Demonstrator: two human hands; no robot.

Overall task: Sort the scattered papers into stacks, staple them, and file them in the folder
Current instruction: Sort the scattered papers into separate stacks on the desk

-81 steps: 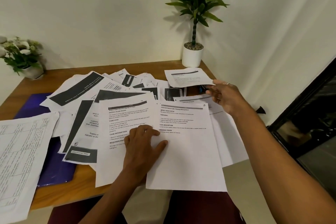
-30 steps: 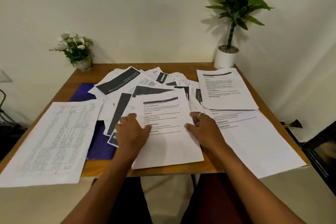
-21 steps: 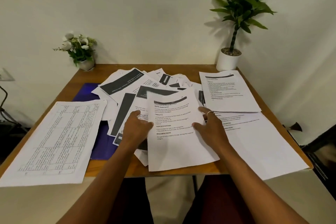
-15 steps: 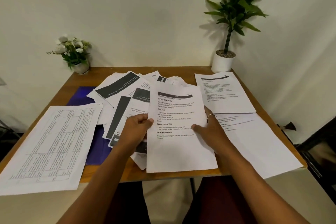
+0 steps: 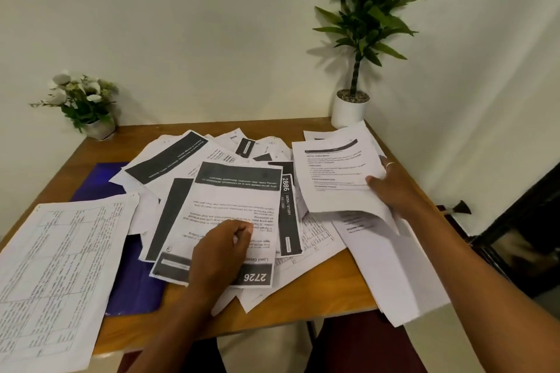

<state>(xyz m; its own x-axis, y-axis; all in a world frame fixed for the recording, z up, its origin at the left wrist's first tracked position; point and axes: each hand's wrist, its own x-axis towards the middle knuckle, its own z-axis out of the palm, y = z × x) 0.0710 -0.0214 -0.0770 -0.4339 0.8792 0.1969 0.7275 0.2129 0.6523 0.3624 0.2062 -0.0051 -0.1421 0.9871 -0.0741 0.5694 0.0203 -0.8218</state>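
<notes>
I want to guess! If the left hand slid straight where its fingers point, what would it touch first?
Probably the sheet with the dark 2886 strip, lying just past the left hand.

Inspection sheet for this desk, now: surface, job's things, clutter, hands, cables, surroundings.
Surface: wooden table, mostly covered by paper.
Job's things: scattered papers overlapping mid-table; grid sheet overhanging the front-left edge; blue folder partly buried; no stapler seen.
Clutter: flower pot back left, potted plant back right.
Hands: left hand rests curled on the sheet marked 2726, grip unclear; right hand holds a text sheet lifted over the right-hand stack.
Cables: nothing seen.
Surroundings: white wall.
</notes>
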